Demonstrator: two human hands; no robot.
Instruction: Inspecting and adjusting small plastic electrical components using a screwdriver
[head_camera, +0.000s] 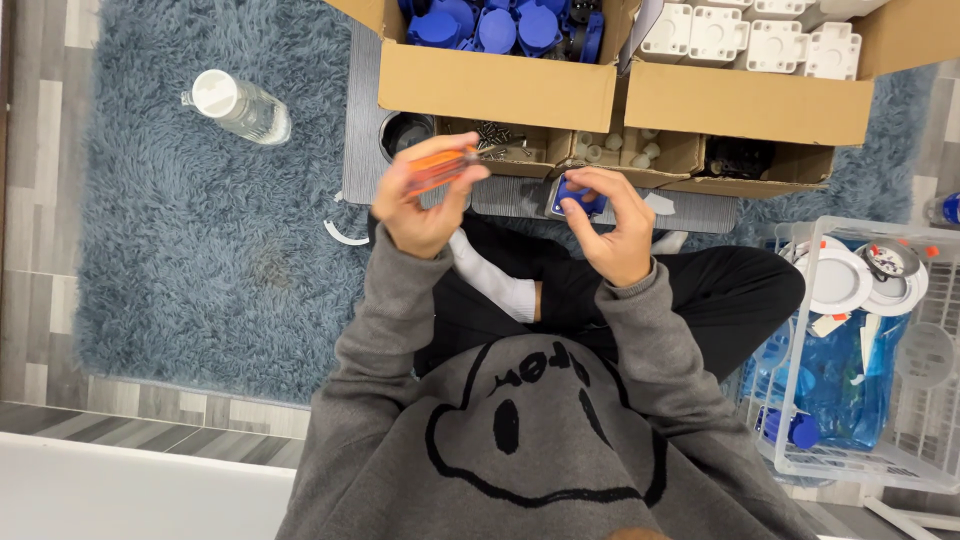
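Landmark: the blue part (578, 196), a small squarish plastic piece held just above the crossed legs; all places below are told from it.
Right hand (618, 226): wrapped about the blue part, thumb and fingers pinched on its sides, so the part sits at the fingertips in front of the chest.
Left hand (425, 205): just left of the blue part, fingers curled tight round the orange handle of a screwdriver (445, 167); its metal shaft points right, toward the part, and the tip looks short of touching it.
Progress, as a judgement: 1 part is in hand and the tool is lifted but seemingly not yet seated on it, so the work on this piece looks barely begun or between steps.
Done pieces: I cannot tell which are finished; a white wire basket (870, 460), right of and nearer than the part, holds white round pieces and blue bags.
Small trays (640, 150): just beyond the part, open cardboard compartments with screws and small white bits.
Supply boxes: farther beyond, 1 cardboard box of blue parts (500, 28) and 1 of white parts (750, 35).
Water bottle (240, 105): well apart to the left, lying on the blue shag rug (200, 230).
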